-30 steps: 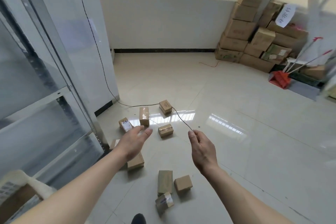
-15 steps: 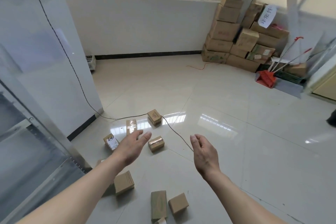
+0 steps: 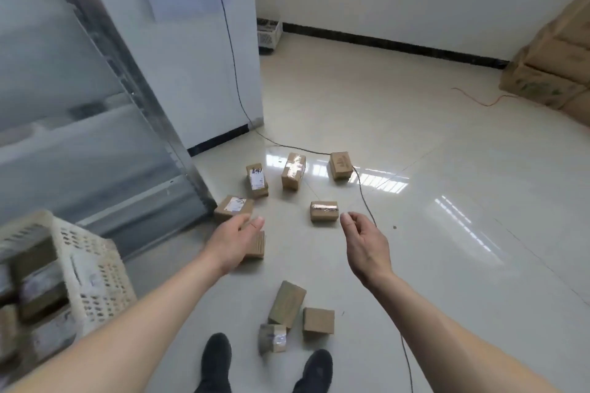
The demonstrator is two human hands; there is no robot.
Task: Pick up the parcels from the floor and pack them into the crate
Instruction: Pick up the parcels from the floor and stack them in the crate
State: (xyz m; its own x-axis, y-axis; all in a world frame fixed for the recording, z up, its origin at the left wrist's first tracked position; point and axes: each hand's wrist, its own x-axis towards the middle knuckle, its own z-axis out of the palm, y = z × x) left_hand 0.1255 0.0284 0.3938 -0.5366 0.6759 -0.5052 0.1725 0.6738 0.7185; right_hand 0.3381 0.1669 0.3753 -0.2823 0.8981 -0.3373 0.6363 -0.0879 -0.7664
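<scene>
Head view: left hand point(image 3: 234, 241) stretched forward over floor, fingers straight and relaxed, gripping nothing, partly hiding one brown parcel point(image 3: 255, 246). Right hand point(image 3: 364, 242) raised alongside, fingers loosely curled, nothing held. Eight more parcels scattered on tiled floor point(image 3: 431, 233): taped parcel point(image 3: 323, 210) just beyond right fingertips, labelled parcel point(image 3: 233, 206) beside left hand, three near the shoes point(image 3: 217, 360). White crate point(image 3: 92, 268) at lower left, already holding parcels. Black cable point(image 3: 364, 195) trailing across floor.
</scene>
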